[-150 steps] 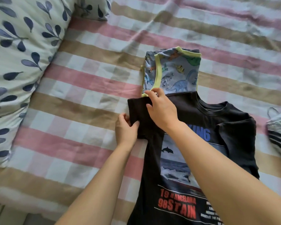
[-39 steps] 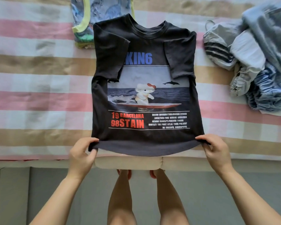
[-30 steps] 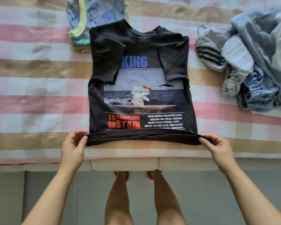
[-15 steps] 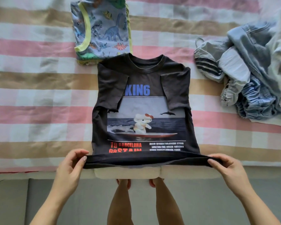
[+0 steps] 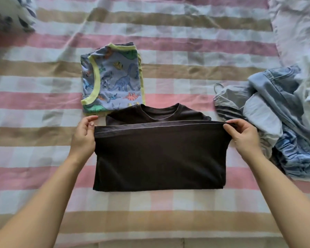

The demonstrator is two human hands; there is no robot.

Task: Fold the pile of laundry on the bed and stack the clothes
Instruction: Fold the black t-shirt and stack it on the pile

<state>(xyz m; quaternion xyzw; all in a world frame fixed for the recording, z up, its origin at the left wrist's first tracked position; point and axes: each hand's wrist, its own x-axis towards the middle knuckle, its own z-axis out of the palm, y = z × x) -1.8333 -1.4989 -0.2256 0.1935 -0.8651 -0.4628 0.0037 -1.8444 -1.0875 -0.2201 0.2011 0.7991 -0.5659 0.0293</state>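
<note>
- The black T-shirt (image 5: 159, 158) lies in the middle of the frame on the striped bedsheet (image 5: 34, 158), doubled over so its plain back faces up and its hem runs across just below the neckline.
- The left hand (image 5: 84, 136) pinches the left corner of the hem between thumb and fingers, at the left edge of the shirt.
- The right hand (image 5: 243, 136) pinches the right corner of the hem in the same way, fingers curled over the fabric edge.
- The collar and shoulders of the shirt show above the hem, uncovered by the folded part.
- A folded dinosaur-print top (image 5: 113, 81) with yellow-green trim lies above and to the left of the black shirt; its lower edge touches or slips just under the shirt's shoulder.
- At the right of the frame sits the unfolded laundry pile (image 5: 276, 119): denim, a pale blue garment and a grey striped piece, just beside the right hand.
- A leaf-patterned pillow (image 5: 9, 17) shows in the upper left corner, blurred.
</note>
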